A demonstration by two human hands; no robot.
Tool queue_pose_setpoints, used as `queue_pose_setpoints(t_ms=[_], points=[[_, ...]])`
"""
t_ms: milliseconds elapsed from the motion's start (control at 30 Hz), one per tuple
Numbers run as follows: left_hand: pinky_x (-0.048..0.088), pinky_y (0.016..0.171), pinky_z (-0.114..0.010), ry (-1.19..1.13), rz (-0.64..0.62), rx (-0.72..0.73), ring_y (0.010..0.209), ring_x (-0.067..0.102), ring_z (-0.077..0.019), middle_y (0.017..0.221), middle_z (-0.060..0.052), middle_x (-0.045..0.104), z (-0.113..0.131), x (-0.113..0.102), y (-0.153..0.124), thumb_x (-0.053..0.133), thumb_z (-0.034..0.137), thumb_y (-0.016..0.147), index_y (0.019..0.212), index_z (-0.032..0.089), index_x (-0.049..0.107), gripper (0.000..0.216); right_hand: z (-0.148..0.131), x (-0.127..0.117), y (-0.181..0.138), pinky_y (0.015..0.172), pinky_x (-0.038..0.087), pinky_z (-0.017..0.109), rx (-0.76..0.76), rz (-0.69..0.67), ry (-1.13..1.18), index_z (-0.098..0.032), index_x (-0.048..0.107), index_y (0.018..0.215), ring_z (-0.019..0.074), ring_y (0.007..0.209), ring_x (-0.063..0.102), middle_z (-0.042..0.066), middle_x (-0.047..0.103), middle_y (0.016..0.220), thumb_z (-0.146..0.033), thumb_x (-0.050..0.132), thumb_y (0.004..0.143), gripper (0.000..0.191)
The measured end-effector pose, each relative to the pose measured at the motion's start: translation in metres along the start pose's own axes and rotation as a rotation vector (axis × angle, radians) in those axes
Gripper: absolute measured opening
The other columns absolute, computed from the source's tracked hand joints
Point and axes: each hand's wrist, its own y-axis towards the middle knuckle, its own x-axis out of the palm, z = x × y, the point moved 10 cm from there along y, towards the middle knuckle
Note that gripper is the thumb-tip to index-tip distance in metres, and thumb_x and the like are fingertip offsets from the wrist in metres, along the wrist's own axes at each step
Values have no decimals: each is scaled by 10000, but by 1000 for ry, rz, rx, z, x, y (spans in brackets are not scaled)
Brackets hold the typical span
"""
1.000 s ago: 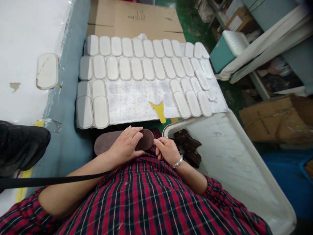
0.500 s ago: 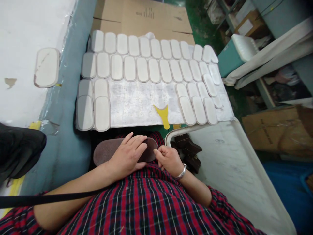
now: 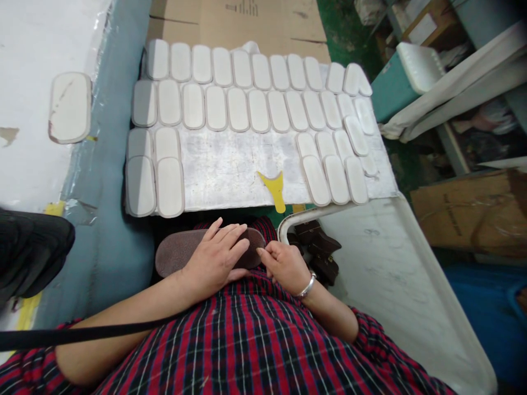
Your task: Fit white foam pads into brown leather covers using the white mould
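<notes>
Across my lap lies a long brown oval piece with rounded ends and a leather-like face. My left hand rests flat on its middle, fingers stretched out and the thumb near its close edge. At the right end of the piece, my right hand is closed in a pinch against the rim; the fingertips hide exactly what is between them. Just beyond my hands stands a board bearing rows of white oval pads. A yellow forked piece lies at the board's near edge.
To the left, a white-topped table carries one stained white pad. A black object juts in there. On the right are a pale tray-like panel, dark brown items and a cardboard box. Flat cardboard lies behind the board.
The view has shifted slightly, so the board and table appear a little higher and the table further left. Both hands keep nearly the same pose on the brown piece.
</notes>
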Motion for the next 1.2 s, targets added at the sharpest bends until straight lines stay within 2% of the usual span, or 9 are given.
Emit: queue_pose_setpoints(t_ms=[100,200,300,433,800,867,1067,1133,1200], points=[[207,1051,-528,10,21,18,1195,416,-295,1308,-154,453,3,-1,-3,652,392,713,1047,174,568,407,-2,-1,0,407,363,172,-19,-6,-51,-199,480,598,80,379,509,-39,537,438,-408,460,851,329],[193,1056,-529,-3,100,45,1214,392,-289,1309,-128,459,4,-5,-13,638,402,732,1053,189,588,389,-1,3,-1,397,366,162,-6,-37,-13,-195,481,614,74,364,506,-48,531,436,-405,451,855,321],[262,1034,-486,-3,168,76,1144,445,-259,1207,-90,543,5,-9,-23,613,374,765,1075,211,598,350,2,6,-2,358,356,151,28,-64,55,-193,472,624,68,332,491,-56,519,428,-409,444,856,318],[389,891,-382,3,137,119,943,511,-201,995,-52,611,7,-6,-28,566,312,814,1077,210,595,283,2,8,-1,335,355,145,44,-97,104,-193,460,613,67,319,478,-59,502,417,-410,447,850,322],[378,766,-340,-25,112,277,805,505,-156,876,-51,617,16,1,-27,482,210,864,1067,162,562,224,7,13,1,316,346,155,84,-149,96,-198,440,615,80,312,467,-58,492,407,-429,440,846,327],[375,751,-337,-19,95,285,810,508,-160,888,-54,621,17,1,-26,474,208,865,1061,161,564,221,8,13,1,322,347,160,83,-147,65,-199,441,623,83,319,474,-57,496,415,-444,434,849,334],[396,751,-341,-38,81,294,889,524,-188,1147,-96,584,20,-4,-24,443,328,878,1039,149,584,279,-1,3,1,399,351,190,-3,-85,-159,-191,458,608,76,359,462,-49,506,442,-471,458,843,366],[412,763,-327,-86,99,313,886,537,-180,1125,-94,604,17,-9,-29,450,306,875,1026,154,596,259,-8,-4,2,433,359,208,-72,-48,-263,-190,458,595,84,393,459,-47,492,448,-486,498,818,373],[426,784,-306,-172,163,280,872,553,-163,1062,-83,635,4,-22,-38,475,265,860,974,170,615,204,-14,-14,4,464,383,225,-130,13,-336,-190,486,662,94,419,463,-50,491,472,-490,536,794,332]])
